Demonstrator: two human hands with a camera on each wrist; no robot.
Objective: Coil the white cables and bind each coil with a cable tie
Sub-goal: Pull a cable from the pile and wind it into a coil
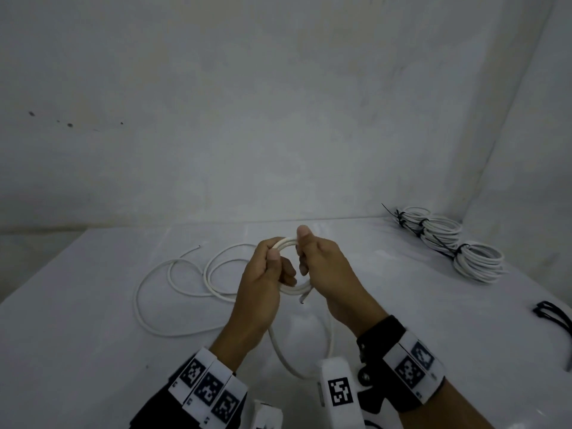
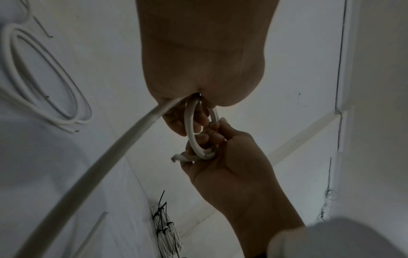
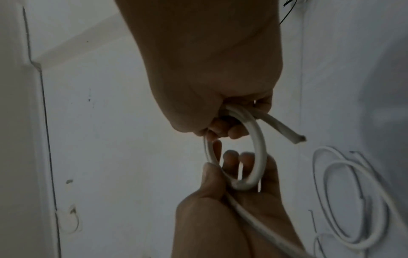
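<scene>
A small coil (image 1: 289, 267) is being formed above the desk (image 1: 93, 351). It is being pinched on its left side by the left hand (image 1: 263, 283), thumb over the turns, and on its right side by the right hand (image 1: 325, 274), fingers curled round the turns. A cut end (image 1: 302, 300) is sticking out below the grip. Slack cable (image 1: 278, 351) is being fed up from beneath the left hand, the rest lying in loose loops (image 1: 185, 289) left of the grip. Winding is judged to be early; next, more slack is to be drawn round. Far right of the grip, bound coils (image 1: 448, 243) and ties (image 1: 554, 317) are lying.
</scene>
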